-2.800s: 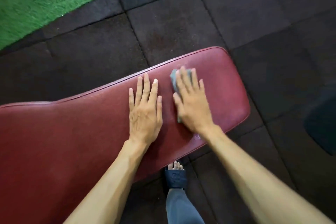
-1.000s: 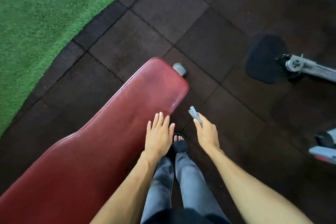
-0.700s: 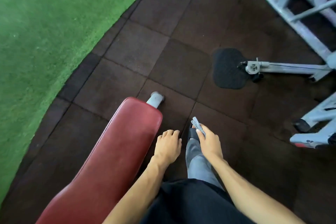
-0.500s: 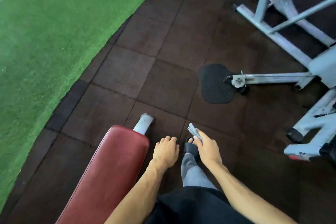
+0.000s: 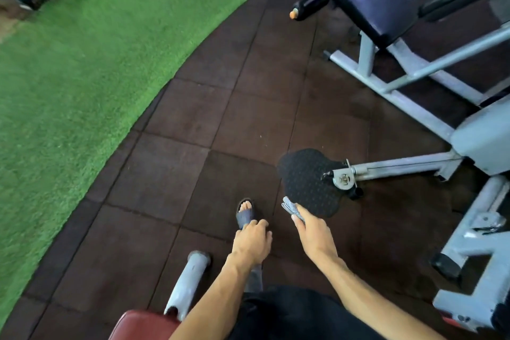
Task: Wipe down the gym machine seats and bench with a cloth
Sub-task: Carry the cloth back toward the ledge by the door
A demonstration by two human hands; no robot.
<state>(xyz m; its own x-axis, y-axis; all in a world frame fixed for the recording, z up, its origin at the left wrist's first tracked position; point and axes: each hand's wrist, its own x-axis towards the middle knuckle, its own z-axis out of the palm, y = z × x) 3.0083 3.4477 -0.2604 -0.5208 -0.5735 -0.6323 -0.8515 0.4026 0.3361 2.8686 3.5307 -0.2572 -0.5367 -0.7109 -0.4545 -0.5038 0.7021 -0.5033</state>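
Note:
My right hand (image 5: 313,232) holds a folded grey cloth (image 5: 293,209) pinched between thumb and fingers, in the air above the dark floor tiles. My left hand (image 5: 252,240) hangs beside it, empty, with its fingers loosely curled. Only the end of the red bench (image 5: 143,326) shows at the bottom edge, with its grey metal foot tube (image 5: 187,281) sticking out in front. At the upper right stands a grey-framed machine with a dark blue padded seat (image 5: 383,3).
Dark rubber tiles (image 5: 209,124) cover the floor ahead; green turf (image 5: 69,69) lies to the left. A black round mat (image 5: 306,182) sits under a grey pulley arm (image 5: 392,168). More grey machine frame (image 5: 477,257) stands at the right. My sandalled foot (image 5: 245,212) is forward.
Both hands have left the red bench, and my right hand has lifted the cloth off it. The view has swung up and forward, so the bench slid down out of frame and the grey machine came in.

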